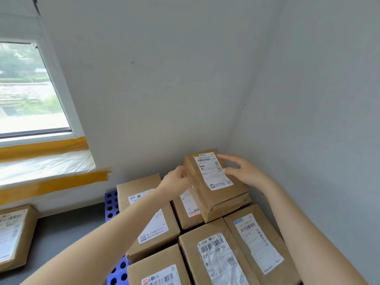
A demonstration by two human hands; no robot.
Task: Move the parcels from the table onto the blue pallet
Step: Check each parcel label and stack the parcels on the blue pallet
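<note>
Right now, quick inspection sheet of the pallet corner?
Surface: blue pallet, mostly covered by boxes.
Job's things: top parcel sits tilted on the lower parcels; labelled parcels packed beside each other.
Clutter: stray parcel on the grey floor at left.
Hands: left hand grips the top parcel's left edge; right hand touches its right side, fingers straight.
Cables: nothing seen.
Surroundings: window, yellow tape, white walls.

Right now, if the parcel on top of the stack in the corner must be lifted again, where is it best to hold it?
Hold the top parcel by its two long side faces, one hand from each side, as the left hand and right hand sit now. It lies tilted on the lower parcels, and the wall is close behind it, so coming from the front looks easiest.
</note>
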